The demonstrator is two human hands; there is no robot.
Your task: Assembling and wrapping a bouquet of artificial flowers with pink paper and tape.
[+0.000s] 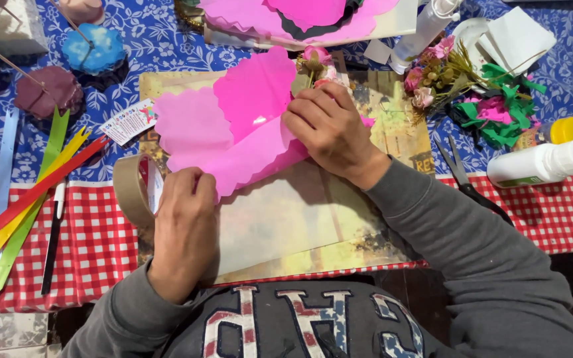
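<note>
Head view, hands at centre of frame. Left hand (184, 222): lower centre-left, fingers curled together, pinching the lower edge of the pink scalloped paper (233, 126). Right hand (329, 129): centre, fingers bent and pressed down on the right edge of the same paper, beside a small cluster of artificial flowers (316, 66). Pink scalloped paper: several overlapping sheets, centre to upper centre, lying on a yellowish printed board (300, 219). Roll of brown tape (134, 189): just left of the left hand, standing on edge at the board's rim. Small printed card (127, 121): left of the paper. Coloured paper strips (24, 199): green, yellow, red and blue, fanned at the left edge. Black pen (53, 238): lower left. Scissors (462, 176): right of the right forearm. White bottle (542, 164): lying on its side, right edge. Green and pink paper scraps (499, 113): upper right. Table (558, 212): cloth blue floral above, red check below.
</note>
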